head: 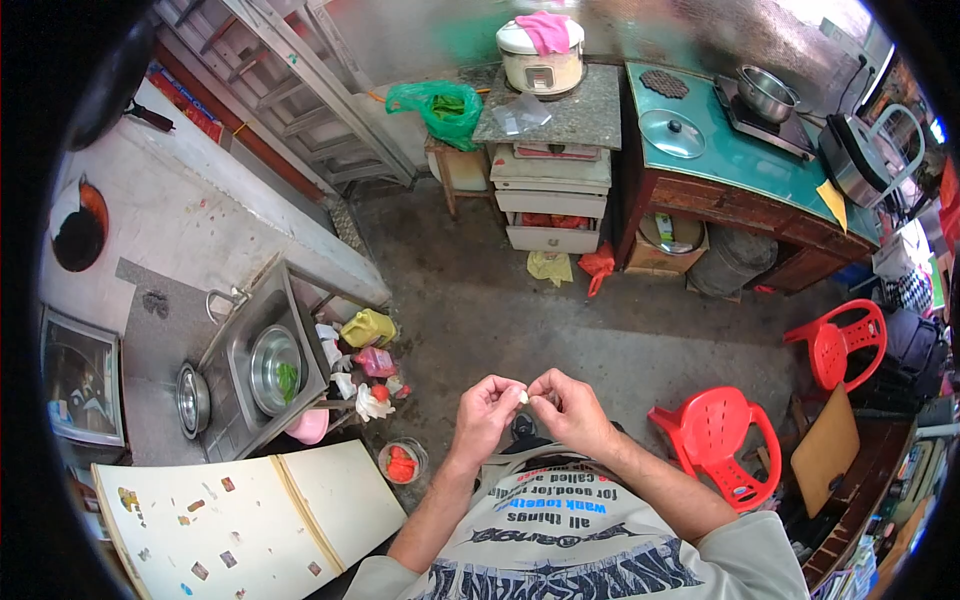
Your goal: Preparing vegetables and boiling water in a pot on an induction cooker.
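Note:
A small whitish piece, perhaps a garlic clove (524,397), is pinched between thumb and fingers of my left hand (487,412), in front of my shirt. My right hand (566,409) meets it from the other side, its thumb and forefinger closed at the piece's edge; whether they grip it too is hard to tell. Both hands are over the concrete floor, with a dark shoe (523,426) partly visible below them.
At left a steel sink (240,360) holds a metal basin (262,352) with green leaves. A white refrigerator (247,517) and a bin (418,450) with red contents stand lower left. Red plastic chairs (712,427) are at right. Ahead are a rice cooker (517,67) and a green-topped table (720,176).

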The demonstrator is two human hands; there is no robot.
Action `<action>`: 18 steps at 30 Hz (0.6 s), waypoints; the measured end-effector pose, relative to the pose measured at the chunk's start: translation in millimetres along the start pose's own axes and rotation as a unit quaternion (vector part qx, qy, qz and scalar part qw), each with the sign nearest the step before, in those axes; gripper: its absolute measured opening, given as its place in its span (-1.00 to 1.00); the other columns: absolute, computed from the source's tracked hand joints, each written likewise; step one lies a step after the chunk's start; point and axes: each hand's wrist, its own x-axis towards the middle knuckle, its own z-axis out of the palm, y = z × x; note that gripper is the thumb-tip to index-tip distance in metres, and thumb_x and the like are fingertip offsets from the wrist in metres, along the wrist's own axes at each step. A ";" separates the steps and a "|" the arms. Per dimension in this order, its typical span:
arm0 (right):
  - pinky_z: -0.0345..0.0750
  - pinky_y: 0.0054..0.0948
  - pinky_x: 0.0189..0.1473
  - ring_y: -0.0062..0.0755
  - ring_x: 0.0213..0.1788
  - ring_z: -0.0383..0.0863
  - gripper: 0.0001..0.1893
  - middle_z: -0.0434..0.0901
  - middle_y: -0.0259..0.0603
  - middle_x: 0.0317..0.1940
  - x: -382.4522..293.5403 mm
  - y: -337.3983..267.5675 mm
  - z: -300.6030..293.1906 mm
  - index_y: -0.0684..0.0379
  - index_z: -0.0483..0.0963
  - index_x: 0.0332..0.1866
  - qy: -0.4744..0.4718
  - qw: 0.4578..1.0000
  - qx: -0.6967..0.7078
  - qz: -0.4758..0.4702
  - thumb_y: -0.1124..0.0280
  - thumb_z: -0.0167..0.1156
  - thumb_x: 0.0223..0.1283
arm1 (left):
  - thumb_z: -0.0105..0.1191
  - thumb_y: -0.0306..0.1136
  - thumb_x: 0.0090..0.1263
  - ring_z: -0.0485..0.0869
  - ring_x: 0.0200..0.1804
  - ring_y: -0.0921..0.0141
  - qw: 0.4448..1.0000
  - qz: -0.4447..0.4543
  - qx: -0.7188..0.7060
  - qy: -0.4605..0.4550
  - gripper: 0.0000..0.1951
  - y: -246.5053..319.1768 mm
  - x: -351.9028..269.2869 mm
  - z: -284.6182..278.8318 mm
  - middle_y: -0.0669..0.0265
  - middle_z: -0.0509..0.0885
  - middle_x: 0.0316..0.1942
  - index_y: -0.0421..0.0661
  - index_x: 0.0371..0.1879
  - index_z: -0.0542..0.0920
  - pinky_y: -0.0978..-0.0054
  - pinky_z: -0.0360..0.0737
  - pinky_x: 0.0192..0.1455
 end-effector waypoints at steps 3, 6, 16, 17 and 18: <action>0.52 -0.39 -0.40 -0.39 -0.47 0.58 -0.90 0.60 -0.11 -0.44 1.0 -2.3 0.5 0.30 0.45 -0.22 0.006 1.000 -0.019 -0.009 0.51 0.13 0.22 | 0.08 -0.41 0.42 0.37 -0.54 0.68 1.000 0.012 -0.006 0.015 -0.88 -2.2 0.4 2.7 0.43 0.60 -0.43 -0.20 -0.24 0.58 0.74 0.29 -0.51; 0.54 -0.34 -0.37 -0.29 -0.44 0.62 -0.91 0.61 -0.06 -0.42 2.2 -0.9 0.2 0.30 0.45 -0.22 0.030 0.999 -0.034 -0.007 0.53 0.11 0.21 | 0.09 -0.42 0.41 0.38 -0.54 0.69 0.999 0.012 -0.018 0.024 -0.89 -1.0 0.0 4.2 0.43 0.60 -0.43 -0.20 -0.24 0.58 0.73 0.29 -0.52; 0.54 -0.31 -0.36 -0.19 -0.44 0.63 -0.91 0.60 -0.01 -0.43 3.7 -5.4 3.9 0.32 0.47 -0.25 0.033 0.998 -0.052 -0.001 0.55 0.12 0.17 | 0.10 -0.44 0.41 0.40 -0.51 0.69 0.996 0.066 0.026 0.058 -0.91 -10.7 2.1 9.3 0.43 0.60 -0.44 -0.20 -0.27 0.56 0.73 0.32 -0.50; 0.54 -0.31 -0.36 -0.19 -0.44 0.63 -0.91 0.60 -0.01 -0.43 3.6 -7.1 3.3 0.32 0.47 -0.25 0.032 0.998 -0.053 -0.001 0.55 0.12 0.17 | 0.10 -0.44 0.41 0.40 -0.51 0.69 0.996 0.066 0.026 0.059 -0.91 -10.8 2.2 8.9 0.43 0.60 -0.44 -0.20 -0.27 0.56 0.73 0.32 -0.50; 0.54 -0.31 -0.37 -0.20 -0.44 0.63 -0.91 0.60 -0.01 -0.42 3.5 -8.6 2.3 0.32 0.47 -0.26 0.027 0.998 -0.048 0.008 0.54 0.14 0.17 | 0.10 -0.44 0.41 0.40 -0.51 0.70 0.995 0.072 0.032 0.061 -0.91 -10.7 2.8 8.8 0.44 0.59 -0.44 -0.20 -0.27 0.56 0.73 0.32 -0.50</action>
